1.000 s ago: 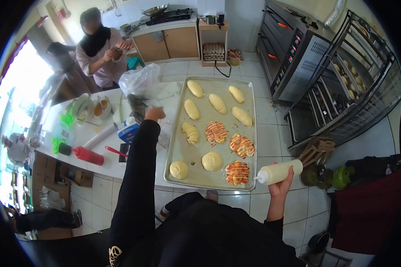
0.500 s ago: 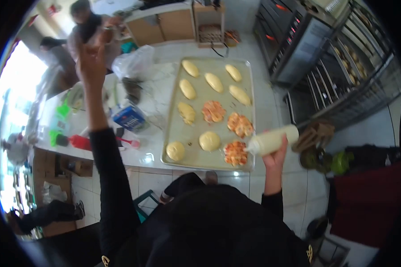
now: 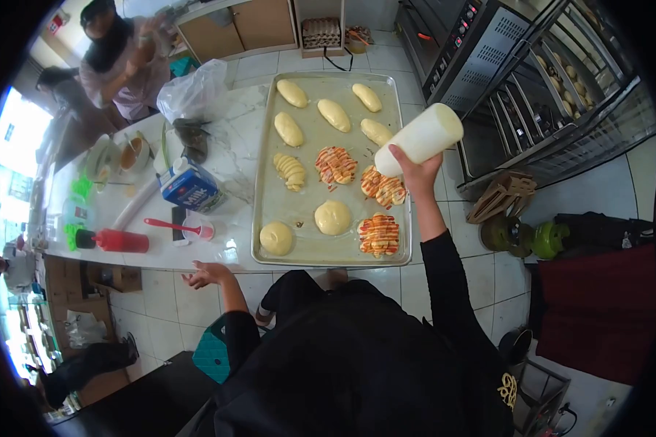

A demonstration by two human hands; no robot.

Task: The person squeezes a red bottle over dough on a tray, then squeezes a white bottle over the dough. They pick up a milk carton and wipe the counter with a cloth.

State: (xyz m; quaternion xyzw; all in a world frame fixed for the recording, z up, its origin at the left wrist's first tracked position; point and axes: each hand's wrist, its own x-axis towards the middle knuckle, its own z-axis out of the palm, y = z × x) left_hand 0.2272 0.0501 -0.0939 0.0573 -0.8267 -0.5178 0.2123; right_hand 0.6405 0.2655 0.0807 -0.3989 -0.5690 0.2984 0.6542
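My right hand [image 3: 420, 177] is wrapped round a squeeze bottle [image 3: 426, 137] of pale cream sauce. The bottle is tilted over the right side of a baking tray [image 3: 261, 211], its lower end above a topped bun [image 3: 383, 188]. Striped sauce also covers a nearer topped bun [image 3: 378, 234] and another topped bun [image 3: 335, 166]. Plain glossy dough pieces [image 3: 334, 115], a ridged dough piece [image 3: 290, 172] and a round dough piece [image 3: 332, 218] share the tray. My left hand [image 3: 207, 275] is open and holds nothing, just off the table's front edge.
Left of the tray stand a milk carton [image 3: 191, 188], a cup with a pink spatula [image 3: 198, 227] and a red sauce bottle [image 3: 122, 241]. A plastic bag [image 3: 193, 89] lies farther back. A person [image 3: 120, 65] stands across the table. An oven [image 3: 474, 58] and a rack [image 3: 539, 109] are at right.
My left hand has come down from high at the upper left to the table's front edge. My right hand has moved the squeeze bottle away from the nearest topped bun, farther up the tray.
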